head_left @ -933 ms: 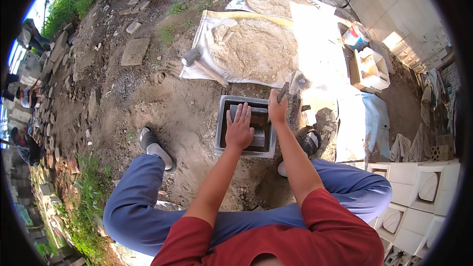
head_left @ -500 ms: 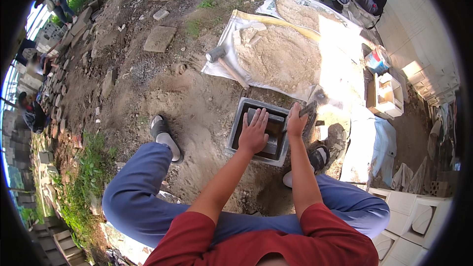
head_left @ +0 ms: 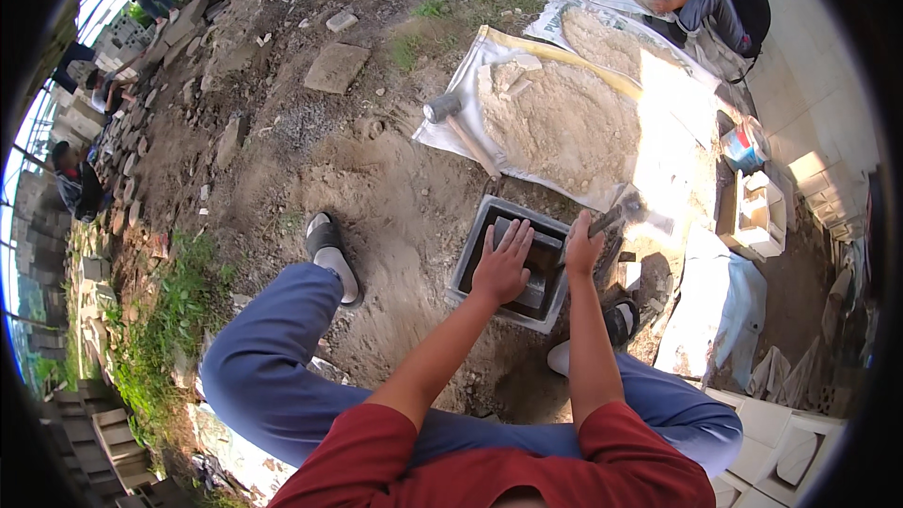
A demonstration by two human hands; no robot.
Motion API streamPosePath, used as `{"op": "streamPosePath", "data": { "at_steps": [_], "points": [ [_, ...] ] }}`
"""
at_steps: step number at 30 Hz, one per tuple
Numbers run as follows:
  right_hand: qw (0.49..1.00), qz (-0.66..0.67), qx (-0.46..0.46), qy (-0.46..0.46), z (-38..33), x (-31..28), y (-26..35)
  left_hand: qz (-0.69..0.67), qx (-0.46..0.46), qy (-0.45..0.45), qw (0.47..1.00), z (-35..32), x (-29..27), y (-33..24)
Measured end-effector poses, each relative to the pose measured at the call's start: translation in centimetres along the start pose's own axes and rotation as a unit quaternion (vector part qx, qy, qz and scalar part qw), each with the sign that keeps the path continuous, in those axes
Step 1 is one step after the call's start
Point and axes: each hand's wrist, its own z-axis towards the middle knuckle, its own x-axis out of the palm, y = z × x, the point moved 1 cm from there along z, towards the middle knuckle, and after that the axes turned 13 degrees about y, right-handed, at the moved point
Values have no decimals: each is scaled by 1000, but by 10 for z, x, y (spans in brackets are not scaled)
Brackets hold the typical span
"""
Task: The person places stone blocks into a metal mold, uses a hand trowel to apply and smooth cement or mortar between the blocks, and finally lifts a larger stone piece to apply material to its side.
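A grey rectangular mould (head_left: 458, 275) with a dark inside sits on the dirt between my feet. My left hand (head_left: 501, 265) lies over it, fingers stretched and slightly apart, pressing on a grey block-like piece (head_left: 530, 295) inside. Much of that piece is hidden under the palm. At the mould's right rim, my right hand (head_left: 583, 246) is closed round a dark hand tool (head_left: 609, 218). The tool points up and to the right; its far end is blurred, so its exact kind is unclear.
Beyond the mould, a mallet (head_left: 442, 109) lies at the edge of a white sack sheet heaped with sand (head_left: 555, 127). To the right are a bucket (head_left: 743, 147) and pale blocks (head_left: 760, 216). One person (head_left: 720, 5) crouches at far right; others are at far left.
The whole scene has shifted right and slightly down in view. Both hands keep nearly the same places on the mould, the left flat and the right closed round the tool.
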Motion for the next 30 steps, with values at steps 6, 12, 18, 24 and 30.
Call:
{"op": "streamPosePath", "data": {
  "at_steps": [6, 12, 18, 24, 30],
  "points": [
    [999, -36, 8, 21, 4, 18, 43, 14, -3, -9, 1000, -2, -1, 9],
    [998, -47, -33, -25, 0, 7, 2, 20, -6, 1, 1000, 2, -2, 2],
    [1000, -26, -13, -11, -8, 5, 11, 18, 0, -21, 1000, -4, -2, 0],
    [998, -54, 1, 15, -3, 14, 23, 53, -15, -40, 998, -13, 14, 2],
    [999, -44, -23, -1, -3, 8, 41, -8, 6, -5, 1000, -36, 29, -18]
  ]
}}
